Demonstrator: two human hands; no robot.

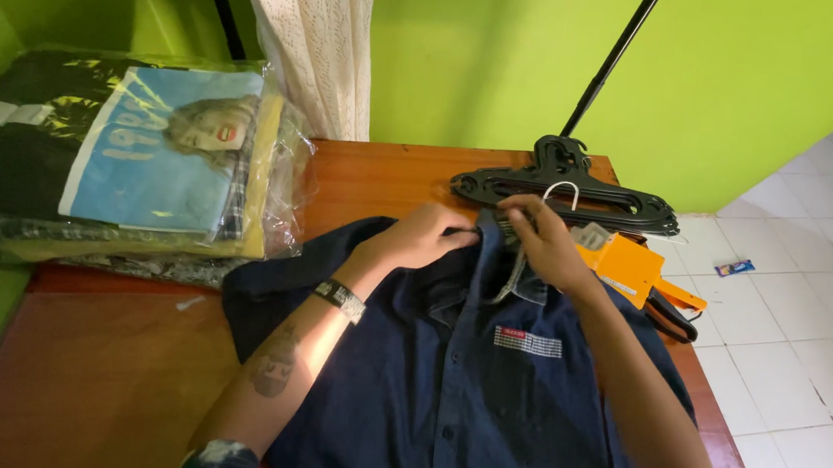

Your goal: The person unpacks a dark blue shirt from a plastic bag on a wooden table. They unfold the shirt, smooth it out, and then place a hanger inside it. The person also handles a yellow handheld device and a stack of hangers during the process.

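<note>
A dark navy button shirt [463, 389] lies face up on a brown wooden table [103, 377], collar toward the far edge. My left hand [426, 237] presses on the shirt's left collar and shoulder; a woven band circles that wrist. My right hand [541, 240] pinches the collar at the neck, its fingers next to the white hook of a hanger [561, 188]. A small checked label [528, 342] sits on the shirt's chest.
A pile of black plastic hangers [566, 189] lies at the table's far edge. An orange tagging gun [634, 271] rests right of the collar. Stacked clothes in clear plastic bags [131, 164] fill the far left corner. A cream lace garment [313, 34] hangs behind; white tiled floor [810, 329] lies to the right.
</note>
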